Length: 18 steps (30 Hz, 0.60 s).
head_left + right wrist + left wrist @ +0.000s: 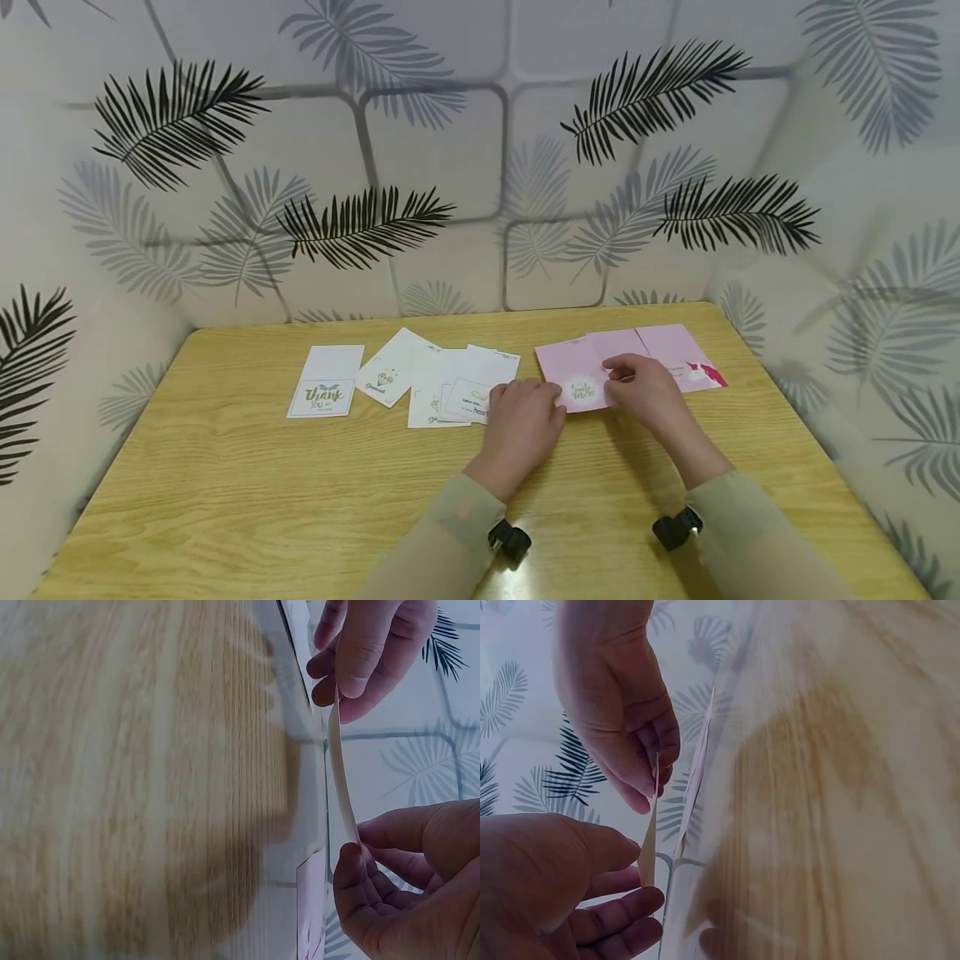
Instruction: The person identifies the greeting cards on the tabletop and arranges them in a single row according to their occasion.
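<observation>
Between my two hands is a pink card point(561, 360) with gold lettering on a pale patch. My left hand point(519, 429) pinches its left edge between thumb and fingers, and my right hand point(651, 396) pinches the right edge. Both wrist views show the card point(648, 855) edge-on, its thin side apart from the tabletop. Partly behind it and my right hand lies a second pink card point(618, 342). A third pink card point(677, 348), with a pink and white unicorn, lies to the right.
White cards lie left of my hands: a thank-you card point(322, 396), a tilted card with a gold diamond point(392, 367), and several overlapping cards point(442, 375) near my left hand. The wooden table point(262, 500) meets a leaf-patterned wall point(450, 167) at the back.
</observation>
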Each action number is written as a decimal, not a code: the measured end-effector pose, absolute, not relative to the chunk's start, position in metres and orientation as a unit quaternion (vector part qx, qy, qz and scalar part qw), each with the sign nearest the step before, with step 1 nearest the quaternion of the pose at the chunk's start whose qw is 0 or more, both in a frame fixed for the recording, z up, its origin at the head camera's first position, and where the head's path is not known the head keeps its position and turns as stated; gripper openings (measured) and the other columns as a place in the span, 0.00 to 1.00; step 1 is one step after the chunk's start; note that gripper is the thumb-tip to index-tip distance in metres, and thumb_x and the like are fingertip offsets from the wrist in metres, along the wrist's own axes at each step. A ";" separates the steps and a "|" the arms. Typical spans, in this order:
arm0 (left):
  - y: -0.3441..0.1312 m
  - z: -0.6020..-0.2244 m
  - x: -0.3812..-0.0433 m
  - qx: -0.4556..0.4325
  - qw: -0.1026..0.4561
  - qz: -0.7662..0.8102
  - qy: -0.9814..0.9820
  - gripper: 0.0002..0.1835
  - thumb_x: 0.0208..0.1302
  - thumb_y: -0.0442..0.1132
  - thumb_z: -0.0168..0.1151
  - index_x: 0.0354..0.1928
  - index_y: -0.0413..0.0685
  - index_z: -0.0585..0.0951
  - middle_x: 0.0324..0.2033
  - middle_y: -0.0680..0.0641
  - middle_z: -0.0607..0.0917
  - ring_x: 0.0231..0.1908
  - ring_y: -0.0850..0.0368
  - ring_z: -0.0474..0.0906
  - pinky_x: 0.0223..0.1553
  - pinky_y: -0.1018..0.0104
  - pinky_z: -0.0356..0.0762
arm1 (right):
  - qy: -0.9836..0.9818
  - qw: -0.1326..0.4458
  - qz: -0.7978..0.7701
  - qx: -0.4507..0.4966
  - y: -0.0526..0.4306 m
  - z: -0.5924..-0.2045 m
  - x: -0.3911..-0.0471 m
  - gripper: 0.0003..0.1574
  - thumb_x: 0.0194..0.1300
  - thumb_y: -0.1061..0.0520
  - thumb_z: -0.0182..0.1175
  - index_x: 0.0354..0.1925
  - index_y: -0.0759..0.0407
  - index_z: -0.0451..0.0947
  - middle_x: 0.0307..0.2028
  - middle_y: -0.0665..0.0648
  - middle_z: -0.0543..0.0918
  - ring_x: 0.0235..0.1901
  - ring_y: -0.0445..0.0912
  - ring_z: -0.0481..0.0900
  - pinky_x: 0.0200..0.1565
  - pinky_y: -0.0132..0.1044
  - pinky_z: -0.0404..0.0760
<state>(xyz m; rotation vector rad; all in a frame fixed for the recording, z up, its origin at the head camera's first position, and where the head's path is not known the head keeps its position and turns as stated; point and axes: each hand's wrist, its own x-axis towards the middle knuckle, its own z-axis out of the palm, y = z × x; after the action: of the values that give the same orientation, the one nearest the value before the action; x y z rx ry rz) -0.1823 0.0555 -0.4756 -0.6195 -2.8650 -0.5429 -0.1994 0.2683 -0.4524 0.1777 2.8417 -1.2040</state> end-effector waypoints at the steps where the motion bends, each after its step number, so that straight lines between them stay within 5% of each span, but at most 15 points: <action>1: 0.057 -0.476 -0.184 -0.206 0.079 -0.180 -0.959 0.13 0.80 0.49 0.68 0.58 0.57 0.91 0.50 0.53 0.91 0.51 0.50 0.85 0.63 0.44 0.74 | 0.921 0.025 -0.385 0.056 0.269 -0.453 -0.201 0.23 0.73 0.63 0.66 0.64 0.68 0.84 0.53 0.67 0.86 0.50 0.58 0.80 0.51 0.47 0.82; 18: 0.067 -0.486 -0.199 -0.200 0.093 -0.149 -0.964 0.11 0.79 0.49 0.69 0.54 0.57 0.91 0.47 0.52 0.90 0.49 0.49 0.84 0.60 0.44 0.77 | 0.949 0.047 -0.308 0.045 0.264 -0.459 -0.210 0.21 0.74 0.61 0.64 0.60 0.69 0.87 0.57 0.69 0.88 0.48 0.59 0.83 0.55 0.57 0.82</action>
<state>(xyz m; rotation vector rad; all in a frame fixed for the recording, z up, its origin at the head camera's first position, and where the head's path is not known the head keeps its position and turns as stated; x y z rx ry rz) -0.1994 0.0666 -0.4865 -0.5921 -2.8603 -0.4436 -0.2095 0.2643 -0.4588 0.1383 2.8954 -0.9381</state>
